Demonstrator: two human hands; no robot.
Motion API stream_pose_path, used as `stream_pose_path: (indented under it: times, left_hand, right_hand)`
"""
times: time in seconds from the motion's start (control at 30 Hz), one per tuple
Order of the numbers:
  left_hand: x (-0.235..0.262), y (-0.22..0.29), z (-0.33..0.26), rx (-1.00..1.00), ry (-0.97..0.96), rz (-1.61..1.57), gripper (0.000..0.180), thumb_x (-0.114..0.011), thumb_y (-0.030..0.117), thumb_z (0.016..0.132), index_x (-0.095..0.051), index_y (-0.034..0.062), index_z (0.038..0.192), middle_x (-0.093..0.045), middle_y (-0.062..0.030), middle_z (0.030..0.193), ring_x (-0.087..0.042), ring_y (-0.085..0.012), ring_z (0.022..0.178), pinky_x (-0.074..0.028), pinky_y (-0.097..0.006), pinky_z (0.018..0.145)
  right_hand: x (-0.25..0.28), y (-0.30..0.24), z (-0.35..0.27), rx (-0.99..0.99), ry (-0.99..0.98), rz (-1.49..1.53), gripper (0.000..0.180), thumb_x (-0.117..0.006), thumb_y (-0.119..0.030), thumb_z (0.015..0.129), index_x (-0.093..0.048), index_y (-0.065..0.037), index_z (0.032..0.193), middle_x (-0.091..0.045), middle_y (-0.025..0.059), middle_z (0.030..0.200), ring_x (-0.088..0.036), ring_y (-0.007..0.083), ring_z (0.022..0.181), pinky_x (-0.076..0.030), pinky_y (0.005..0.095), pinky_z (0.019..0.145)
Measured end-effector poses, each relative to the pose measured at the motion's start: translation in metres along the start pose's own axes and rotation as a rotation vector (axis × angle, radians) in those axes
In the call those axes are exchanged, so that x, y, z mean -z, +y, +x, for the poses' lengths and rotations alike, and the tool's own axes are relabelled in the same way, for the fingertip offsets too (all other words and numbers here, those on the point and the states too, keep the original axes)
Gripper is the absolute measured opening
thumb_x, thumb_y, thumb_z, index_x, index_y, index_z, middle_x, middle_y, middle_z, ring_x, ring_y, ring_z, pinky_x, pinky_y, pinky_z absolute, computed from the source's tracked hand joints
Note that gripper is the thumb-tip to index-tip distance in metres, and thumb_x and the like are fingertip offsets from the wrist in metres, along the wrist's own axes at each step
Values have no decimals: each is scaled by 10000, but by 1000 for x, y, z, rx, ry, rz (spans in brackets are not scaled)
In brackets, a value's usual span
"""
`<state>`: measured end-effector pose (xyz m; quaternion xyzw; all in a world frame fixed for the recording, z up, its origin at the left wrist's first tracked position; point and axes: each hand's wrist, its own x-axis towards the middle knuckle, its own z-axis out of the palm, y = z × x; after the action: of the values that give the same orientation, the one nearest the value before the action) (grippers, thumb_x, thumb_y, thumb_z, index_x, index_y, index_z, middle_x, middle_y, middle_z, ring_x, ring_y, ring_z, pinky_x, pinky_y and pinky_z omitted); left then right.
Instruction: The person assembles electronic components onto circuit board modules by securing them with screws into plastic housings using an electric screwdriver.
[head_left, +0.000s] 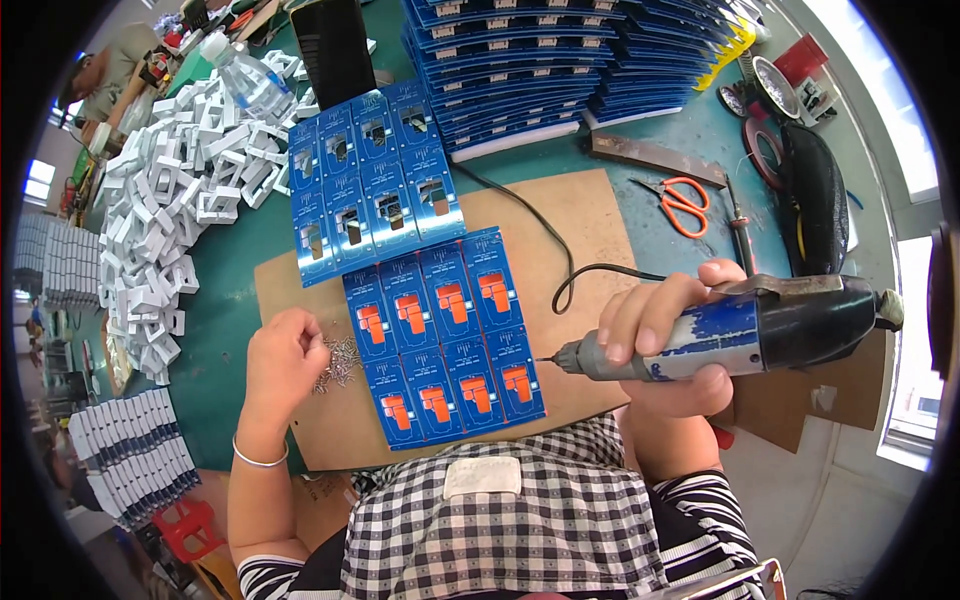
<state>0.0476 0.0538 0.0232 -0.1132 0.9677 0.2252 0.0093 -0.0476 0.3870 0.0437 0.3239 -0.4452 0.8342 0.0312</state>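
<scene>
My right hand point(652, 322) is wrapped round a blue, grey and black electric screwdriver point(715, 338), held level with its bit pointing left. The bit tip is at the right edge of a blue circuit board panel point(447, 357), close to the lower right orange part point(516, 384). Several such orange parts sit in two rows on this panel. My left hand point(285, 362) is closed beside a small pile of screws point(343, 363), left of the panel. Its fingertips are pressed together; what they hold, if anything, is hidden. Another blue panel with rectangular cutouts point(372, 172) lies just beyond, at the near panel's far edge.
A brown board point(590, 220) lies beneath the panels. White plastic frames point(170, 200) are heaped at the left. Tall stacks of blue panels point(510, 75) stand at the back. Orange-handled scissors point(684, 207), a soldering iron point(740, 225) and a black cable point(560, 250) lie to the right.
</scene>
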Motion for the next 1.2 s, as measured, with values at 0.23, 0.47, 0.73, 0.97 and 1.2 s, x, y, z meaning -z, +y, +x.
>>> stream_pose_path:
  times: [0.23,0.47,0.73,0.97,1.2]
  left_hand:
    - [1,-5,-9,-152,95,-47,109,-625,-58,760,-635,3,849,-629,-136,799,-626,-282,704,-499,-340,634]
    - [3,-9,-12,-169,111,-40,134,-620,-59,778,-658,-4,894,-634,-129,814,-620,-286,712,-497,-345,636]
    - [0,-4,-15,-193,122,27,153,-678,-7,747,-667,30,895,-589,-101,805,-594,-286,784,-486,-370,698]
    - [-6,-6,-15,-216,78,84,98,-692,46,742,-611,56,796,-566,-82,777,-575,-282,743,-479,-386,671]
    - [-4,-8,-16,-196,82,53,95,-655,39,764,-568,63,791,-572,-81,756,-586,-274,720,-478,-384,641]
  right_hand:
    - [3,7,-5,6,39,9,649,-595,-444,877,-335,-67,1337,-548,56,762,-590,197,584,-504,349,591]
    - [3,7,-4,9,55,5,645,-594,-436,879,-336,-64,1338,-548,62,761,-589,199,584,-504,346,593]
    - [0,4,-8,-54,136,115,668,-683,-346,845,-331,-62,1336,-591,82,786,-617,227,659,-514,384,641]
    - [0,10,-7,-29,104,64,683,-645,-370,860,-302,-39,1349,-582,85,785,-609,229,622,-507,353,593]
    - [-5,9,-6,-6,116,10,679,-629,-395,841,-338,-35,1339,-530,54,763,-536,177,569,-451,334,571]
